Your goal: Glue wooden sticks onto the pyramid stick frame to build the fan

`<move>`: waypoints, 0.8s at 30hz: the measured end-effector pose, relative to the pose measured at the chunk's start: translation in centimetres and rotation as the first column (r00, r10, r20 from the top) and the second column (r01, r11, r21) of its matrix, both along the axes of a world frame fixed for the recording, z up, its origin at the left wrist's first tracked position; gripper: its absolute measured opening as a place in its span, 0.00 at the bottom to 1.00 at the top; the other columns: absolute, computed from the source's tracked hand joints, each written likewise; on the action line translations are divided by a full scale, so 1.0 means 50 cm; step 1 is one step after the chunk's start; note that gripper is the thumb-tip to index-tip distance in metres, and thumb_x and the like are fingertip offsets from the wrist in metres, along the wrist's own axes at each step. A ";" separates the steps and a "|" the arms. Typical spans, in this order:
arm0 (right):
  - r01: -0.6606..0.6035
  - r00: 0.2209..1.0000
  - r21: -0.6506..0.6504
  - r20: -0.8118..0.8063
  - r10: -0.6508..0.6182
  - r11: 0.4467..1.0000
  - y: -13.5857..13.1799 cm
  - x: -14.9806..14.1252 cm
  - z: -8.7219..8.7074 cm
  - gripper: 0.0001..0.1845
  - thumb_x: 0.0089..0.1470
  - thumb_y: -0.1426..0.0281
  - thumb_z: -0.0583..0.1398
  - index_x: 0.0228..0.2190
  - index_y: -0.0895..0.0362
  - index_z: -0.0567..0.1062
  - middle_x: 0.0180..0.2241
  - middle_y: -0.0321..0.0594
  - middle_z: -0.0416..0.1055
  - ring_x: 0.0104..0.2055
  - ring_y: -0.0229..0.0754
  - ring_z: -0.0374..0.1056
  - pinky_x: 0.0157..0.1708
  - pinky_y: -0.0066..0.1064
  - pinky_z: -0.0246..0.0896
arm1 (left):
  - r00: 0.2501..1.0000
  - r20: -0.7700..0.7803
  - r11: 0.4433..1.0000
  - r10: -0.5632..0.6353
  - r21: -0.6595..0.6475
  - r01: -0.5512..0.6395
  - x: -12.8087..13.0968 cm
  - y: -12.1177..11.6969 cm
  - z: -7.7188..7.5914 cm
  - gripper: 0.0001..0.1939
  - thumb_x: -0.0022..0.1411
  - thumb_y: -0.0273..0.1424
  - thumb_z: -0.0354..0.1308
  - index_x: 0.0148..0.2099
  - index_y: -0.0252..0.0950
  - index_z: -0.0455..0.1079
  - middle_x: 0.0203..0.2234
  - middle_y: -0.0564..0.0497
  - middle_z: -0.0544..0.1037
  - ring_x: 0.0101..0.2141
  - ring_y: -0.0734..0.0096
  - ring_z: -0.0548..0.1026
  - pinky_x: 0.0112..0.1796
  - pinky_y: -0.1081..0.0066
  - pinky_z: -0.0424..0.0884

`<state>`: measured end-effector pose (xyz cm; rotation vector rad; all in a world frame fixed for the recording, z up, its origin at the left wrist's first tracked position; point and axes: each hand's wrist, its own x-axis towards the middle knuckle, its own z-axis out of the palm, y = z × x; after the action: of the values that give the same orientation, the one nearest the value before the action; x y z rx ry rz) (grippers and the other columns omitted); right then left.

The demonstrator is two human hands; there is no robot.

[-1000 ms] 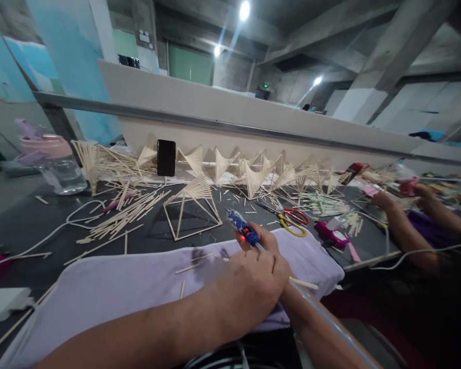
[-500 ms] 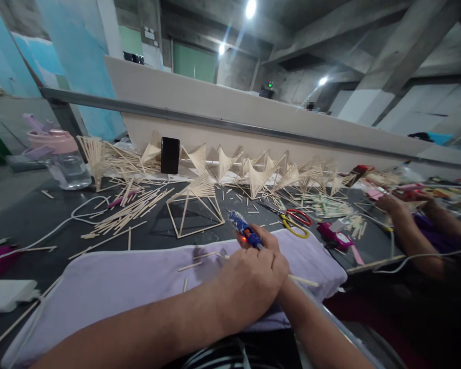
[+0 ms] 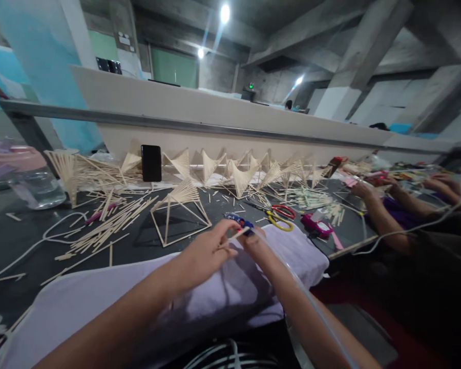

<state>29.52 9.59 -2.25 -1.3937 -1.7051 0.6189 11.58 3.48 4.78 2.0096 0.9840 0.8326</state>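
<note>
My right hand [image 3: 256, 246] is closed around a blue glue pen [image 3: 247, 226] with a small red light, its tip pointing away to the left. My left hand [image 3: 209, 252] is beside it, thumb and fingers pinching a thin wooden stick [image 3: 237, 235] close to the pen. Both hands hover over a lilac cloth [image 3: 119, 292]. Just beyond them stands a stick frame [image 3: 181, 212] with a fan of sticks across its top. Part of the pen is hidden behind my fingers.
Loose sticks [image 3: 103, 225] lie left; a row of twisted stick models [image 3: 242, 179] lines the back. A phone [image 3: 151, 163] stands upright near a water bottle [image 3: 36, 179]. Scissors [image 3: 282, 211], yellow-handled pliers [image 3: 279, 221] and a magenta tool [image 3: 315, 225] lie right, near another person's hands [image 3: 363, 189].
My left hand has moved off the right hand to the left and now pinches the stick beside the pen. The view has shifted to the right.
</note>
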 end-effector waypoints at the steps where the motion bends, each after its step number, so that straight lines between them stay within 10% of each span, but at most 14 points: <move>1: -0.004 1.000 -0.020 -0.004 0.004 1.000 0.001 0.005 0.003 0.12 0.45 0.60 0.57 0.20 0.55 0.73 0.15 0.34 0.67 0.18 0.37 0.62 0.17 0.26 0.55 | 0.999 0.041 0.995 0.010 -0.099 -0.006 -0.015 0.008 -0.002 0.18 0.58 0.32 0.52 0.52 0.41 0.58 0.26 0.55 0.67 0.24 0.74 0.65 0.26 0.74 0.61; 8: 0.017 0.998 -0.367 -0.042 -0.035 0.930 0.017 0.012 0.029 0.23 0.45 0.53 0.57 0.18 0.59 0.75 0.07 0.34 0.59 0.11 0.34 0.53 0.13 0.26 0.48 | 0.960 0.281 0.879 0.011 -0.461 0.125 -0.067 0.056 -0.055 0.13 0.62 0.41 0.45 0.43 0.39 0.56 0.24 0.57 0.63 0.15 0.85 0.56 0.17 0.80 0.49; 24: -0.071 0.994 -0.257 -0.102 0.046 0.964 -0.077 -0.013 0.037 0.24 0.45 0.50 0.57 0.25 0.59 0.75 0.11 0.33 0.62 0.16 0.35 0.59 0.18 0.26 0.53 | 0.869 0.476 0.773 0.135 -0.599 0.208 -0.080 0.057 -0.100 0.11 0.60 0.40 0.49 0.39 0.39 0.57 0.21 0.58 0.65 0.11 0.85 0.57 0.11 0.82 0.47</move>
<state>28.87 5.76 -0.38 -1.4712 -1.6372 0.9567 7.58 6.31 -0.20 1.1367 0.7719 0.7953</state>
